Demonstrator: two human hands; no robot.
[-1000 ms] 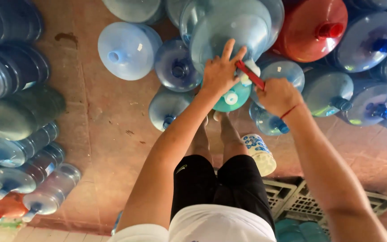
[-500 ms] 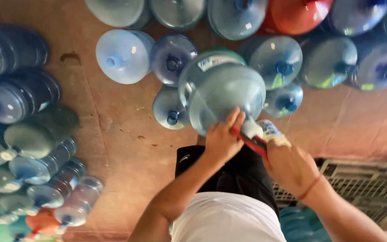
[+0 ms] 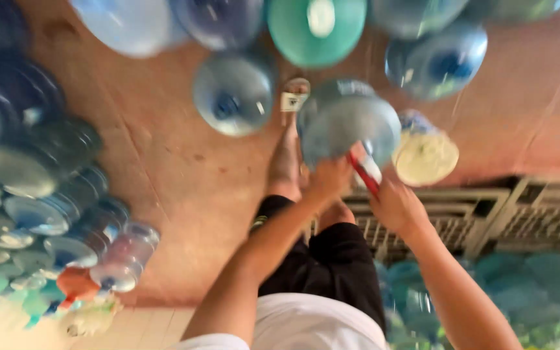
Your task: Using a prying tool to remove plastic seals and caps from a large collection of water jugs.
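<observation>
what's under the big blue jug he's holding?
Under the water jug: the person's legs and reddish floor. Left hand grips its neck; right hand holds a red tool. The cap is covered and blurred.

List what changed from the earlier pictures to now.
The clear blue plastic water jug has been lifted away from the cluster of jugs and carried towards the metal floor grate. Unchanged: the left hand grips the jug, and the right hand holds the thin red tool at its neck.

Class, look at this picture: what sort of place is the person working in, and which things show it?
Probably a water-bottle depot or refill yard: large blue bottles stacked at the side, more standing on a bare reddish floor, one bottle in hand.
</observation>
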